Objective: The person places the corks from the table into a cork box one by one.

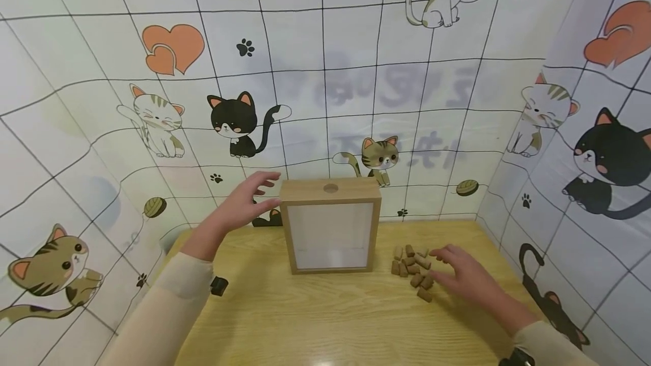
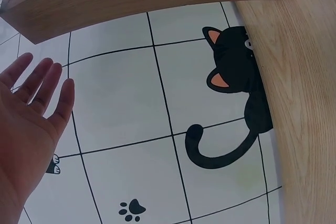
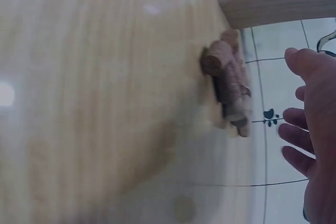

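Note:
A wooden frame box (image 1: 330, 230) with a clear front and a round hole in its top stands upright on the table. At its upper left, my left hand (image 1: 244, 202) is raised with fingers spread loosely; in the left wrist view that hand (image 2: 34, 114) is empty, a little apart from the box's wooden side (image 2: 157, 3). To the right of the box lies a loose pile of corks (image 1: 414, 267). My right hand (image 1: 465, 275) hovers at the pile's right edge, its fingers loosely bent. In the right wrist view nothing lies between its fingers, and the corks (image 3: 228, 82) look blurred.
The pale wooden table (image 1: 315, 321) ends at a wall covering (image 1: 305, 100) with a grid and cartoon cats. That covering also closes in the left and right sides. A small black device (image 1: 218, 286) sits at my left wrist.

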`<state>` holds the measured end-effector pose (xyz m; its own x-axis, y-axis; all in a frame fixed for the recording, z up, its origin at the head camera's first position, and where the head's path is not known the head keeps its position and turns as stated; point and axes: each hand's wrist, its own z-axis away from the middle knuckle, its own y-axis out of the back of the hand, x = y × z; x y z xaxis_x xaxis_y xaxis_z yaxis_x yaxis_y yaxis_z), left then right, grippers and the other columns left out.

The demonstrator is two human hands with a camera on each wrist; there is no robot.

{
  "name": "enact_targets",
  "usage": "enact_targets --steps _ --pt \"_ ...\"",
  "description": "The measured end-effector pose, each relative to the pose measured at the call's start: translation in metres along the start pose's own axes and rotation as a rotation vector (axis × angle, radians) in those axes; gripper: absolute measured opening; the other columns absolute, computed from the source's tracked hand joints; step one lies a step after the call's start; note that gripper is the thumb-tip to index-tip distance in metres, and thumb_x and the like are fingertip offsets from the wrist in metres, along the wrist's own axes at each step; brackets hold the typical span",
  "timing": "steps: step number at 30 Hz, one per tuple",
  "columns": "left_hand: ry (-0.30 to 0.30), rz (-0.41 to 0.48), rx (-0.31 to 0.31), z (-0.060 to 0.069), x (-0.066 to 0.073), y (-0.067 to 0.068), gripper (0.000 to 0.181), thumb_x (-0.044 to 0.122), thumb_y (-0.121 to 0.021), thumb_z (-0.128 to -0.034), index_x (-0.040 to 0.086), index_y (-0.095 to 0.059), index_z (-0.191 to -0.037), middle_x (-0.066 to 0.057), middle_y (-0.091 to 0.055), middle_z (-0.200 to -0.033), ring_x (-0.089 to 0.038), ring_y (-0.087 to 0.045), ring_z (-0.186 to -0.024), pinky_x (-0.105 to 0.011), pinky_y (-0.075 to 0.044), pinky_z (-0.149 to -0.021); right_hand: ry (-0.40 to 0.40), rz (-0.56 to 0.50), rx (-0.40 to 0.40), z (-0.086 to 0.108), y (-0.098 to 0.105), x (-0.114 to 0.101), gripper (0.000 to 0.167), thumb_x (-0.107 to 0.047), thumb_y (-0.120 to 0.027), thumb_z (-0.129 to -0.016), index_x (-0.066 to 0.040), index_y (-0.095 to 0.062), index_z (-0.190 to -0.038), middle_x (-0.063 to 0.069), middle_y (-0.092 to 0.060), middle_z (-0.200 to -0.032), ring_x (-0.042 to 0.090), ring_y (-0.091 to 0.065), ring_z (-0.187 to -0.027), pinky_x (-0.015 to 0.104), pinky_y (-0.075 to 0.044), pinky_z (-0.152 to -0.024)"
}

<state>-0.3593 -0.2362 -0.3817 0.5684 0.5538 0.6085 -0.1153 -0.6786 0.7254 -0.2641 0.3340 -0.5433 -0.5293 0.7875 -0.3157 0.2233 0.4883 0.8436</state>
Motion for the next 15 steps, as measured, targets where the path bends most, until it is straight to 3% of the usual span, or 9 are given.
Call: enact_targets --steps 4,8,15 --pt "0.015 0.047 -0.01 -0.003 0.002 -0.004 0.068 0.036 -0.076 -0.1069 0.019 -0.046 -0.166 -0.007 -0.048 -0.166 -0.036 -0.052 -0.147 -0.062 -0.046 -0.119 -0.039 -0.07 -0.051 0.011 -0.005 -0.004 0.039 -0.015 -0.089 -0.095 -0.007 -0.074 -0.13 -0.002 -0.069 -0.105 0.013 -0.066 -0.086 0.03 -0.057 -0.068" --pt "0.003 0.061 -0.011 -0.005 0.001 -0.007 0.071 0.033 -0.078 -0.1055 0.015 -0.046 -0.166 -0.009 -0.049 -0.166 -0.032 -0.052 -0.147 -0.059 -0.046 -0.119 -0.03 -0.122 -0.064 0.017 -0.011 -0.006 0.04 -0.014 -0.091 -0.093 -0.006 -0.074 -0.129 -0.004 -0.066 -0.097 0.002 -0.062 -0.081 0.028 -0.057 -0.065" --pt "-0.006 0.049 -0.012 -0.01 0.002 -0.011 0.073 0.035 -0.08 -0.1036 0.011 -0.047 -0.164 -0.004 -0.054 -0.161 -0.028 -0.054 -0.144 -0.054 -0.047 -0.119 -0.022 -0.219 -0.11 0.021 -0.018 -0.007 0.042 -0.016 -0.091 -0.094 -0.003 -0.072 -0.129 -0.006 -0.065 -0.095 0.001 -0.06 -0.079 0.026 -0.056 -0.064"
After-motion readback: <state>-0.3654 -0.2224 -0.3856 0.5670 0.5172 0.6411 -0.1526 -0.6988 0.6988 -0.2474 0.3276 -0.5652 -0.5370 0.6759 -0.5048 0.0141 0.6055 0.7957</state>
